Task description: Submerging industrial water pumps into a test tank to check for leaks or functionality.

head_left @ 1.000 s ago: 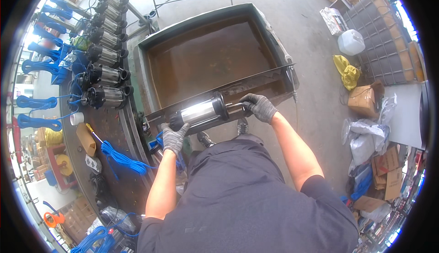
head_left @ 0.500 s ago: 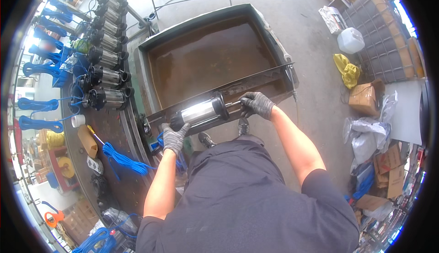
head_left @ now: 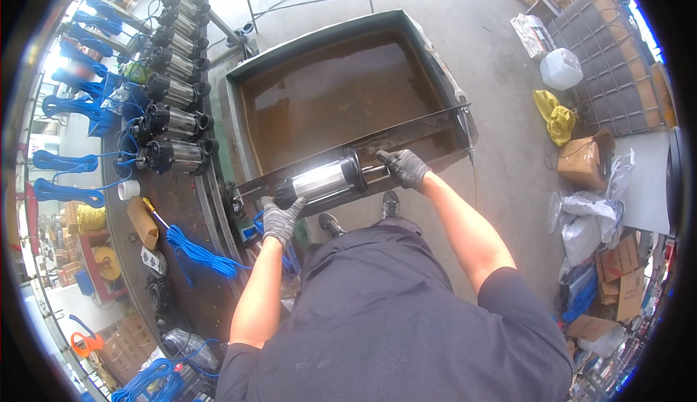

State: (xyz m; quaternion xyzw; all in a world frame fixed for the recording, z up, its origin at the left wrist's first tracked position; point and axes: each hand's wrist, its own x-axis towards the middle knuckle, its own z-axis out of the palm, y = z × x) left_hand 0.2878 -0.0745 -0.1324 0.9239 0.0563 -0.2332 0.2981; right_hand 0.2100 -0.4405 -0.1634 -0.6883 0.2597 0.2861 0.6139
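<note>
Little has moved since a moment ago: your left hand [head_left: 279, 219] still grips the dark end of the pump [head_left: 319, 180], and your right hand [head_left: 404, 167] stays closed around the rods at its other end. Both gloved hands are curled tight. You hold the pump lying sideways along the metal bar [head_left: 435, 124] across the near edge of the tank [head_left: 239, 122] of brown water.
</note>
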